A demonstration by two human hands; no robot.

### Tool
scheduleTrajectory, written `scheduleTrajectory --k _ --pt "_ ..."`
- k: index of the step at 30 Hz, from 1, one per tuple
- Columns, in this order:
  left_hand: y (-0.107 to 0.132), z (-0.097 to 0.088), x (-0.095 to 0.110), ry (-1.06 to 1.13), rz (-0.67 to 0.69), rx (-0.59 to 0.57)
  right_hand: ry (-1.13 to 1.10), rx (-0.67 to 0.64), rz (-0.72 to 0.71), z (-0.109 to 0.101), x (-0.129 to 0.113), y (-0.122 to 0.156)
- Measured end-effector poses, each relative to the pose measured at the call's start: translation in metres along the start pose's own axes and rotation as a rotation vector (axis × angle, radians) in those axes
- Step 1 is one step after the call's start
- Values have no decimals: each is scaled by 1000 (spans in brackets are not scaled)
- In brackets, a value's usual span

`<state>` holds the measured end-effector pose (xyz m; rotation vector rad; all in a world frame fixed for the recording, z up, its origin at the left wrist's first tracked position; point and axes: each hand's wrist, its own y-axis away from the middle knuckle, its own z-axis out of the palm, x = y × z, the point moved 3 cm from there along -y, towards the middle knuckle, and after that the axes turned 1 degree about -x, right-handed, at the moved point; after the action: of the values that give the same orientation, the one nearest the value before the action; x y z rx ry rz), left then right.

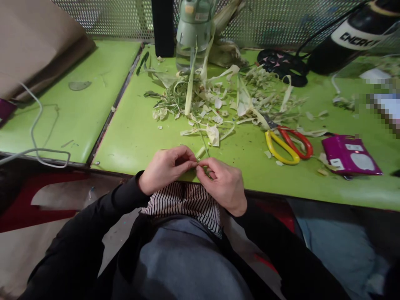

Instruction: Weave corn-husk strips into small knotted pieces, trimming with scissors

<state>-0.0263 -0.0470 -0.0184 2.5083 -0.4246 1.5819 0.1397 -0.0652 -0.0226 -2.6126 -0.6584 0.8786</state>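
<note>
Just above the table's front edge, my left hand [167, 167] and my right hand [223, 183] meet with fingertips pinched together. Between them is a thin pale green strip [200, 153] that looks like plant husk; its lower end is hidden by my fingers. A thin green stem also runs up from near my right fingers. Beyond my hands, a curled cream husk piece [213, 135] lies on the green table [140, 146]. Farther back spreads a loose heap of husk strips and shreds [175, 96]. Scissors [308, 146] with one yellow and one red handle lie to the right.
A purple packet [350, 152] lies at the right. Behind the heap stand a green-topped bottle [193, 41] and a black bottle [331, 50] near a black flower-shaped object [281, 66]. A brown paper bag [40, 46] and white cable [39, 112] occupy the left.
</note>
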Motion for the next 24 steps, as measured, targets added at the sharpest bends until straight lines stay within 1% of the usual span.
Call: scheduleTrajectory --k 3,6,9,14,18,21,24 --pt "-1 0 -2 15 -6 -25 -36 -37 64 0 2 -2" --pt "-1 1 -3 47 6 -41 -84 -86 92 0 4 -5" --pt "2 0 -1 62 48 -27 -121 -125 113 -1 4 -6" --pt "6 0 1 20 127 -74 -160 -175 146 -3 5 -6" --pt "8 2 3 -116 200 -29 -165 -206 161 -3 5 -7" --pt "9 6 4 -265 248 37 -162 -228 159 -4 5 -8" --pt "11 9 4 -368 274 95 -169 -232 162 -4 6 -7"
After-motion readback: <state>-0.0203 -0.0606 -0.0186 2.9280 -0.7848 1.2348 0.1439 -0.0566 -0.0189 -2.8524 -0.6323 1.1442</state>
